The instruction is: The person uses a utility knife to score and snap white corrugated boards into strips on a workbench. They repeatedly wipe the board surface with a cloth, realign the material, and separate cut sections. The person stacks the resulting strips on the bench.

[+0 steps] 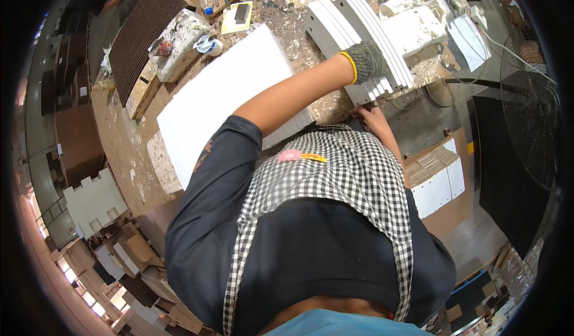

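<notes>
My left hand (365, 59), in a grey knitted glove with a yellow cuff, presses down on a fanned row of white cut panels (344, 19) that stand on edge on the stained workbench (119, 126). Its fingers curl over the panels' near ends. My right hand (372, 119) is bare and sits at the bench's front edge, right under the near corner of the same panels. Its fingertips touch that corner, and the grip itself is hidden. My checked apron and dark shirt fill the lower middle of the view.
A thick stack of large white sheets (227, 90) lies left of the panels. A white foam block (179, 34), a yellow pad (237, 16) and a brown ribbed mat (143, 31) lie beyond. A black floor fan (532, 120) and a carton of white pieces (436, 183) stand on the right.
</notes>
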`<move>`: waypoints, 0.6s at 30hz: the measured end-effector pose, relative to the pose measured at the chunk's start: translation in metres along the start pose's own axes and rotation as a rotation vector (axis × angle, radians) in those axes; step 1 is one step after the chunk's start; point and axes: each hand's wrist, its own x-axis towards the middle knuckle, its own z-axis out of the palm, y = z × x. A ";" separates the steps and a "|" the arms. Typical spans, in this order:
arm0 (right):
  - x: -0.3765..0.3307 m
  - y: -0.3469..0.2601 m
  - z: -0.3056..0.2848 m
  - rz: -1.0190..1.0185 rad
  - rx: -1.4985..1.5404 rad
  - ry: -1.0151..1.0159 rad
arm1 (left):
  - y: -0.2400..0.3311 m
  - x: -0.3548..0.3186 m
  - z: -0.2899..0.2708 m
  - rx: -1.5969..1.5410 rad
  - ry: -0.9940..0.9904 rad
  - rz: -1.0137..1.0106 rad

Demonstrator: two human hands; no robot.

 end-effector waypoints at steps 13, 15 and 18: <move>-0.005 -0.153 0.100 -0.628 -0.845 -0.059 | 0.030 -0.189 0.018 -0.307 0.961 -0.628; 0.013 -0.157 0.149 -0.749 -0.837 -0.014 | 0.057 -0.217 0.042 -0.403 1.099 -0.923; 0.031 -0.149 0.185 -0.654 -0.910 -0.125 | 0.090 -0.226 0.077 -0.860 1.213 -1.203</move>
